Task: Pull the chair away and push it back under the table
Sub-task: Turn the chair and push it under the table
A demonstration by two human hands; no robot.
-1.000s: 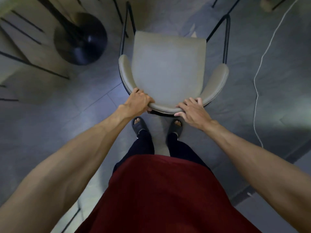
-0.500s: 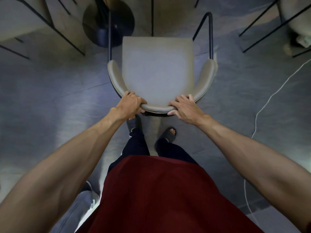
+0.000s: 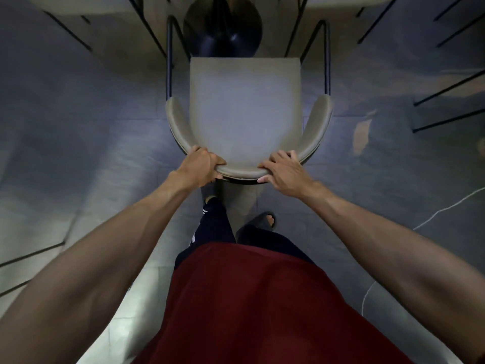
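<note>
Grey-cushioned, black-framed chair (image 3: 245, 111) faces the counter's black round pedestal base (image 3: 223, 27); left hand (image 3: 200, 166) and right hand (image 3: 284, 171) clench its curved backrest, best pushed evenly, straight forward.

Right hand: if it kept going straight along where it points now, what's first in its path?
The right hand already grips the chair backrest, so that comes first. Beyond it, the line crosses the open seat toward the black table base; depth is unclear.
</note>
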